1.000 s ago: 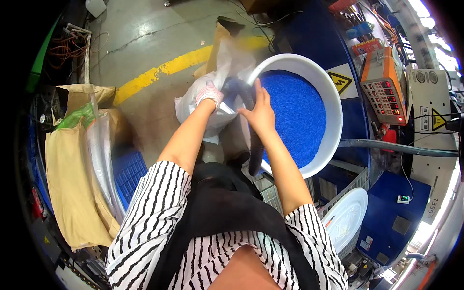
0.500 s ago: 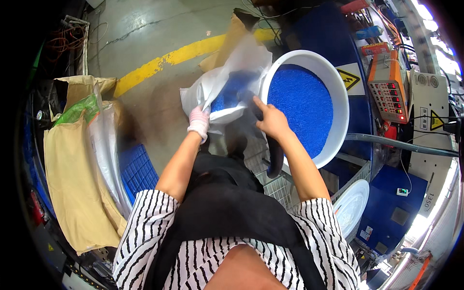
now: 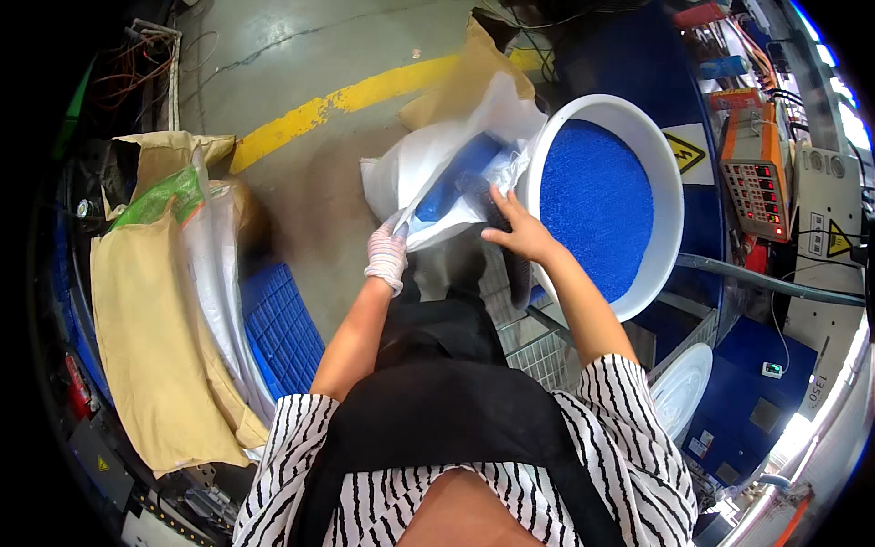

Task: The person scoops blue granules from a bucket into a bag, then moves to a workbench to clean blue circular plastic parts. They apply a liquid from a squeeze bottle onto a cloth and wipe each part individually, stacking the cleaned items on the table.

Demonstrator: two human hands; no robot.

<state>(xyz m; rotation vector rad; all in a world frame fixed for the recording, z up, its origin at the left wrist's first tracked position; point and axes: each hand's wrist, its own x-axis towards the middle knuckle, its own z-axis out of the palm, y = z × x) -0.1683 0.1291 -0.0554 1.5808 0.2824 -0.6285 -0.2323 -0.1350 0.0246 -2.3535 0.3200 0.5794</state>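
Observation:
My left hand (image 3: 387, 255), in a pale knit glove, is closed on the near edge of a white plastic sack (image 3: 401, 169). Blue granules (image 3: 447, 193) show through the sack's open mouth. Bare and with thumb and fingers spread, my right hand (image 3: 524, 231) lies over a dark hose (image 3: 519, 273) between the sack and a round white tub (image 3: 672, 214). The hose curves up beneath the hand toward the sack's mouth; its end is blurred. Whether the fingers touch it I cannot tell. More blue granules (image 3: 597, 210) fill the tub.
Folded brown and white sacks (image 3: 150, 337) and a blue plastic crate (image 3: 283, 319) are on the left. A wire basket (image 3: 538, 357) stands below the tub, near a round white lid (image 3: 684, 387). An orange control box (image 3: 756, 173) and a grey pipe (image 3: 766, 278) are at right.
The whole view has shifted, moving the scene slightly right. My right hand has spread its fingers more. The sack's mouth still faces the tub, with my left hand on its edge.

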